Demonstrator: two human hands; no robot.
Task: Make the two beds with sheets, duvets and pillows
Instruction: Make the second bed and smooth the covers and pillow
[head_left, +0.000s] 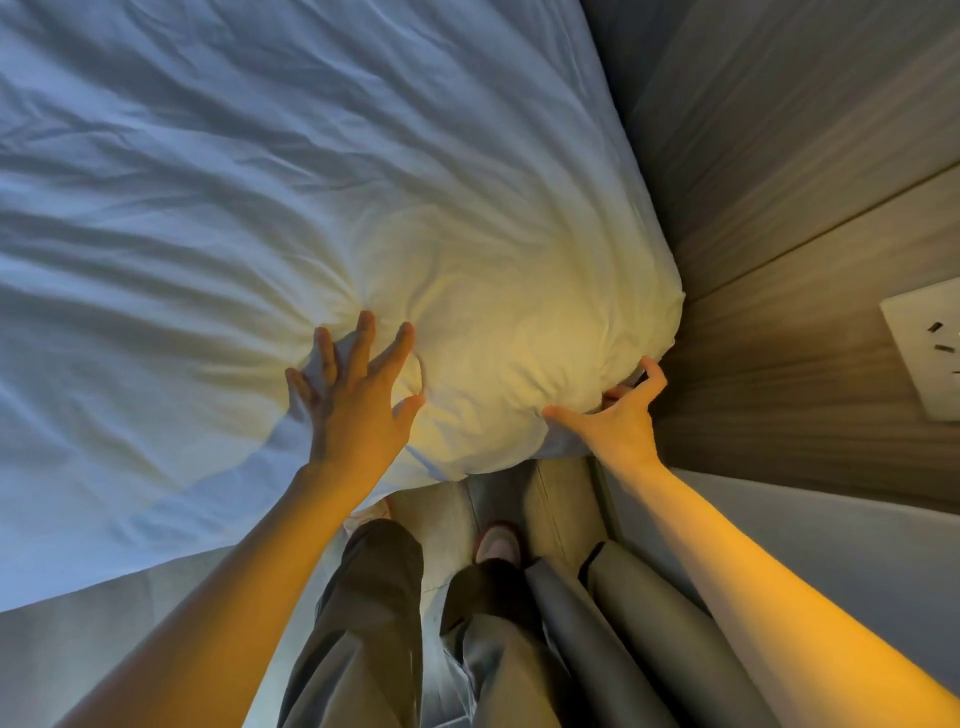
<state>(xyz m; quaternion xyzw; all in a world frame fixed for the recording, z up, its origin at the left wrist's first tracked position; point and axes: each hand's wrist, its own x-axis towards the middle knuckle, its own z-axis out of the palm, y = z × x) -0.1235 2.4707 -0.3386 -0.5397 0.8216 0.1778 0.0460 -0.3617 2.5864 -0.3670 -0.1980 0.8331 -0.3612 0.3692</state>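
Note:
A white pillow (519, 332) lies at the near right corner of the bed, on a wrinkled white duvet (208, 182) that covers the rest of the mattress. My left hand (358, 395) presses flat on the pillow's left side with fingers spread. My right hand (618, 410) holds the pillow's near right corner, thumb stretched along its lower edge and fingers hooked round the corner next to the wall.
A wood-grain wall panel (779, 208) runs close along the bed's right side, with a white socket plate (930, 353) on it. My legs and a shoe (496, 543) stand in the narrow gap between bed and grey panel (831, 545).

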